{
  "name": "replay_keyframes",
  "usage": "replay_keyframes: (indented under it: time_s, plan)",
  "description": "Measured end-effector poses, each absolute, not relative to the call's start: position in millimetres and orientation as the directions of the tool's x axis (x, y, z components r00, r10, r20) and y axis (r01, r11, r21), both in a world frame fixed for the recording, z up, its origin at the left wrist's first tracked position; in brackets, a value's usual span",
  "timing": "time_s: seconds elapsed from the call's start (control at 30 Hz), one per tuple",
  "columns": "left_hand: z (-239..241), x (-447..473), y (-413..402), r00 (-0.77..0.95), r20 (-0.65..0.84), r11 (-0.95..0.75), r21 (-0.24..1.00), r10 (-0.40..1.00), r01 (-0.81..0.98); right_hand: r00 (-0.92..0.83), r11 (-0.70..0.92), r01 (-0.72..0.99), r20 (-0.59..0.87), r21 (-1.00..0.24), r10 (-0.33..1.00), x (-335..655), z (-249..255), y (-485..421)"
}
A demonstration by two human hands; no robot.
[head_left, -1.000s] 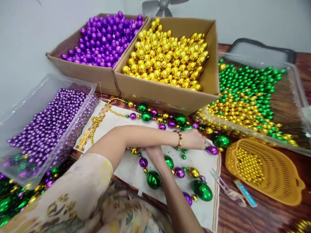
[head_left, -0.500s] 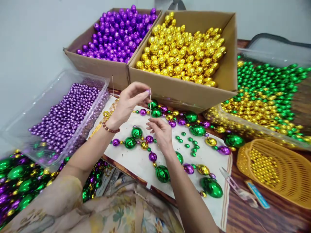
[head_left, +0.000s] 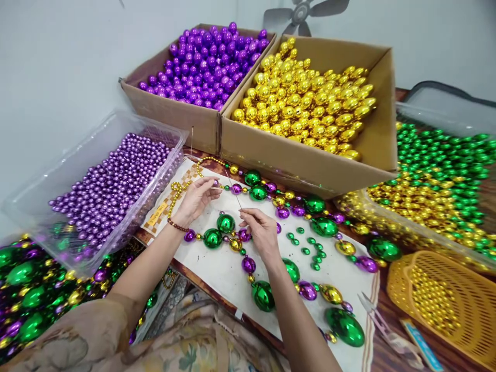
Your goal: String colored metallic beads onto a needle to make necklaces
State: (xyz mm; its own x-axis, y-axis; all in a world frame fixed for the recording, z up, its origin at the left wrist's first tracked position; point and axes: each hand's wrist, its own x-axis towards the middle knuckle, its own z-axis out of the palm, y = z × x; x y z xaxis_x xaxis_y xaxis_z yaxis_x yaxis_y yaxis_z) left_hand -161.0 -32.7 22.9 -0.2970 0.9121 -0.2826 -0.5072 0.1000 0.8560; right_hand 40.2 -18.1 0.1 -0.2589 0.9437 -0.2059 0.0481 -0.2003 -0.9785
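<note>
My right hand [head_left: 261, 232] pinches the lower end of a long thin needle [head_left: 233, 190], which slants up and to the left. My left hand [head_left: 198, 200] is closed at the fingertips on what looks like a fine pale thread [head_left: 219, 188], left of the needle. Below and between the hands, a strand of large beads lies on the white cloth [head_left: 217, 263], with a green bead [head_left: 213, 238] and a purple bead [head_left: 248, 264] among them. Another bead strand [head_left: 258, 193] runs behind the hands. Several small loose green beads [head_left: 306, 251] lie to the right of my right hand.
Cardboard boxes hold purple beads [head_left: 217, 67] and gold beads [head_left: 302, 103] at the back. A clear bin [head_left: 96, 248] stands left. At right are green and gold beads [head_left: 434, 160], a yellow basket [head_left: 473, 310], snips [head_left: 377, 315] and a blue packet [head_left: 420, 343].
My left hand has come down and left, away from the needle's upper end. The needle has tipped from upright to a leftward slant in my right hand. The camera view has tilted up slightly.
</note>
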Motion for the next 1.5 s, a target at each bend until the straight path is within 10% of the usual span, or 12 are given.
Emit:
replay_keyframes:
  time_s: [0.27,0.5,0.67,0.8,0.93,1.23,1.37,1.5]
  plan:
    - [13,-159,-18,-0.287,-0.055,0.079,0.994,0.956,0.073,-0.230,-0.210,0.042,-0.214,-0.977,0.949,47,-4,-20]
    - [5,-140,-5,0.250,-0.064,-0.186,0.501,0.966,0.845,-0.196,-0.236,-0.017,-0.229,-0.972,0.954,52,0,-28]
    - [7,-134,4,0.280,-0.107,-0.220,0.387,0.954,0.895,-0.195,-0.236,-0.028,-0.226,-0.971,0.954,57,-4,-31]
    - [52,-149,33,-0.104,0.347,-0.161,0.653,0.932,0.740,-0.191,-0.245,-0.049,-0.232,-0.968,0.954,61,-8,-32]
    - [120,-159,100,-0.138,0.622,-0.264,0.508,0.770,0.820,-0.226,-0.259,-0.067,-0.238,-0.963,0.944,58,-10,-32]
    - [137,-127,213,0.153,0.129,-0.136,-0.127,0.980,0.983,-0.293,-0.270,-0.068,-0.239,-0.961,0.926,56,-7,-35]
    - [139,-130,214,0.135,0.225,-0.140,0.007,0.965,0.990,-0.293,-0.288,-0.075,-0.254,-0.955,0.922,59,-7,-36]
    - [148,-142,182,0.010,0.480,-0.301,0.534,0.877,0.790,-0.283,-0.261,-0.088,-0.227,-0.961,0.932,61,-4,-35]
